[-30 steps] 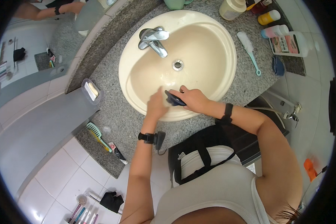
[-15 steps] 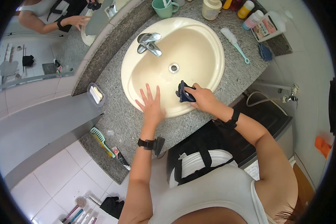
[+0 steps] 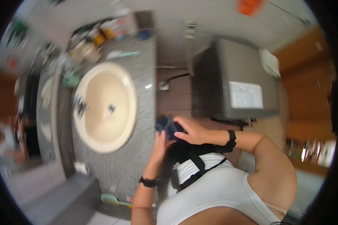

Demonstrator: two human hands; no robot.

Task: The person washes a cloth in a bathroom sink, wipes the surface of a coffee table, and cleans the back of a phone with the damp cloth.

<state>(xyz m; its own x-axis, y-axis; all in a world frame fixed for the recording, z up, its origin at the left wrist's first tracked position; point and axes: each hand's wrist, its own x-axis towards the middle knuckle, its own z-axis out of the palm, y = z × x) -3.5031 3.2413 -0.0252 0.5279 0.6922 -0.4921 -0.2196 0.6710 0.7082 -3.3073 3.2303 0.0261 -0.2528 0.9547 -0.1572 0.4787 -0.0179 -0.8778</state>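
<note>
fingers [image 3: 180, 120] of the r hand [image 3: 195, 134] are part-curled, gap down to roughly what the fabric needs: index up top, thumb below, dark blue cloth [image 3: 172, 129] btwn them. l hand [image 3: 159, 147] looks pinched on the cloth's 8 o'clock end, tips only; its other digits mostly hidden + blurred, so can't vouch for how deep that grip goes.

cloth pos: just off the 3 o'clock edge of the counter [image 3: 145, 112] as seen from above, can't tell if any of it touches. sink [image 3: 133, 129] sits at 9-10 o'clock from it, brush [image 3: 125, 54] up at 11, grey box-like unit [image 3: 246, 52] w/ a white sheet [image 3: 246, 95] at 2, comb [image 3: 109, 198] down at 7.

step rn = two-handed cloth handling. to do it well, imo:
- match the pinch l/r so tension's even
- get l thumb + index both properly on fabric, tips-only prob slips
- work the bunched folds out from the middle twd 9 and 3
- elbows in, cloth clear of the counter edge b/c a loose corner could snag
- slow on any re-grip: one hand anchored, other shifts
</note>
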